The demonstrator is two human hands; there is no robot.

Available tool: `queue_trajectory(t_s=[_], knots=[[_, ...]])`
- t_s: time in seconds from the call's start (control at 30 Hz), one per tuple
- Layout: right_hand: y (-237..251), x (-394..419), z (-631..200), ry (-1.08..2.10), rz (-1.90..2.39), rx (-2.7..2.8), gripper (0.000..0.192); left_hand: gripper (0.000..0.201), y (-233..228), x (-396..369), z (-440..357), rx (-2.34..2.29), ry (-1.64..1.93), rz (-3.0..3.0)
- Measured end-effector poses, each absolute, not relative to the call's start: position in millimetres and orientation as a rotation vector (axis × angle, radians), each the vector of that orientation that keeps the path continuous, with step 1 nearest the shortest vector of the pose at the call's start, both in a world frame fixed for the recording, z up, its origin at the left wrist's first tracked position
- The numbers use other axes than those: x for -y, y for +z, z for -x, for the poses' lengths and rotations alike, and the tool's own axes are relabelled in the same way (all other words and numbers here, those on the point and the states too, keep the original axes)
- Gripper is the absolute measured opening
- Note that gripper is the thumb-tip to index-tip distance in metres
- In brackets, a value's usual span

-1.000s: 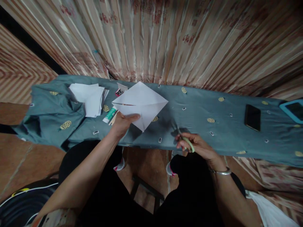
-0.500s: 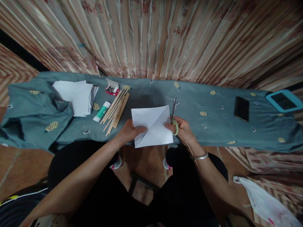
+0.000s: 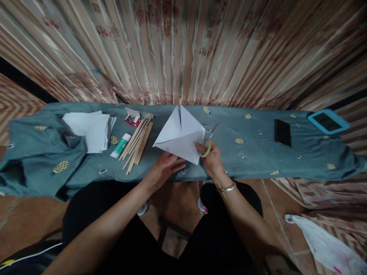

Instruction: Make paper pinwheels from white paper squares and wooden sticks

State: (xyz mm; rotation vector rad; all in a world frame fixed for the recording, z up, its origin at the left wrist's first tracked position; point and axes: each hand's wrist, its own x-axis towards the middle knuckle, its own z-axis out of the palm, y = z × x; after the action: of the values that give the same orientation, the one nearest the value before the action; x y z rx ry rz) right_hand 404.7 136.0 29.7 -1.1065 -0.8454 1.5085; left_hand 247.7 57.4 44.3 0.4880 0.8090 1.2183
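Gripping green-handled scissors (image 3: 208,142) and pinching the right corner of a folded white paper (image 3: 180,135), the right hand (image 3: 211,158) held the sheet raised over the near edge of the blue-draped table (image 3: 258,156). The left hand (image 3: 164,170) lay open under the paper's near left edge, fingers spread, clasping nothing. Wooden sticks (image 3: 138,143), a glue stick (image 3: 120,145) and a paper stack (image 3: 90,128) lay to the left.

Home room, patterned curtains (image 3: 183,49), cloth-covered table (image 3: 258,160), terracotta tile floor (image 3: 25,217), phone (image 3: 282,132)
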Motion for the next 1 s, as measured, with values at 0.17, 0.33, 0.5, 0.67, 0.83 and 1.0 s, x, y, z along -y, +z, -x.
queue_trajectory(t_s=[0.17,0.33,0.5,0.67,0.83,1.0], knots=[[28.7,-125.4,-392.2,1.497,1.135,0.980,0.039,0.042,44.5,-66.9,-248.9,-0.977,1.382,-0.336],[33.3,-116.1,-400.8,1.614,1.174,1.163,0.043,0.030,40.3,-76.2,-231.2,-1.110,1.491,-0.285],[31.3,-96.0,-417.9,1.896,1.061,1.396,0.048,0.031,50.7,-84.9,-212.7,-1.126,1.661,-0.276],[25.8,-76.2,-419.4,2.136,0.981,1.576,0.051,0.029,55.3,-88.5,-207.0,-1.152,1.704,-0.310],[28.9,-74.9,-412.6,2.114,0.966,1.671,0.048,0.035,49.2,-86.6,-214.7,-1.130,1.670,-0.346],[25.1,-77.4,-409.5,2.140,0.953,1.661,0.052,0.034,47.5,-84.9,-221.9,-1.108,1.671,-0.325]])
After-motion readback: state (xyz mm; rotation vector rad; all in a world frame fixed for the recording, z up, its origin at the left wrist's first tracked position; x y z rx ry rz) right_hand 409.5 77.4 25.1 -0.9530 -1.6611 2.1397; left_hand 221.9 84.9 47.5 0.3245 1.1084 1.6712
